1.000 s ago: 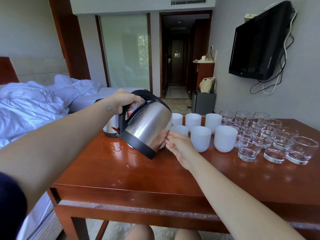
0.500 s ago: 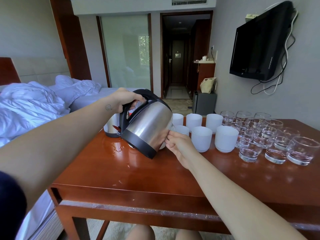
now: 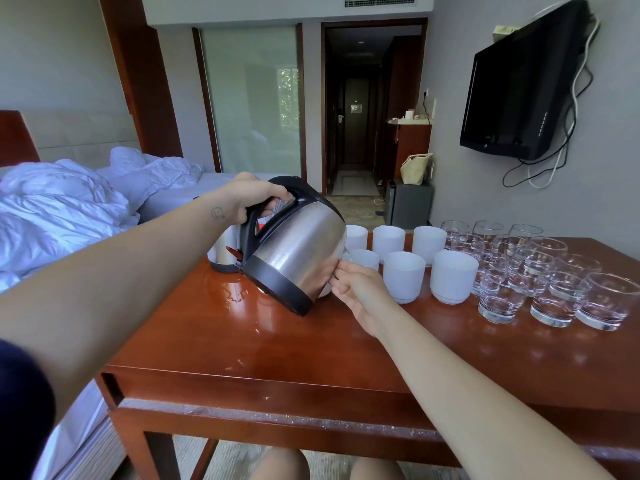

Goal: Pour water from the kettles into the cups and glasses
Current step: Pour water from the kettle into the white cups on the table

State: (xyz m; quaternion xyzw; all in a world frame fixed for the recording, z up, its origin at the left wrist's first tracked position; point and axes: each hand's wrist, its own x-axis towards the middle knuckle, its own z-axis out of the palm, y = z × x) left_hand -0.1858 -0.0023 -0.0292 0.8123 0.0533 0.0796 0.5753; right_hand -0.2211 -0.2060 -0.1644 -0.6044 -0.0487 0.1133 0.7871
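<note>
The right hand (image 3: 360,289) sits nearest, its fingers curled against a white cup (image 3: 325,291) that is almost wholly hidden behind the kettle; whether they pinch the rim or merely steady the wall I cannot tell. That cup is probably ceramic: light, stiff, breakable, best held low on its side, clear of the pour.

Just left of that hand and above it, the steel kettle (image 3: 298,251) hangs tilted, spout down toward the hidden cup, base lifted off the table (image 3: 242,344). The left hand (image 3: 252,197) is wrapped tight around the black handle at the top, thumb over the lid end. The kettle likely weighs a fair amount with water in it, and its polished body would be slick and possibly hot, so the handle is the right place to hold. No stream is visible, so the water level inside is unknown.

Below the left grip, a small puddle (image 3: 235,294) shines on the wood. Behind the held kettle a second kettle (image 3: 221,254) stands upright.

Beyond the right hand, to its right, more white cups (image 3: 403,277) stand in two rows; their contents cannot be seen. Further right, the glasses (image 3: 502,299) crowd together, thin and fragile, several seeming to hold a shallow layer of water.
</note>
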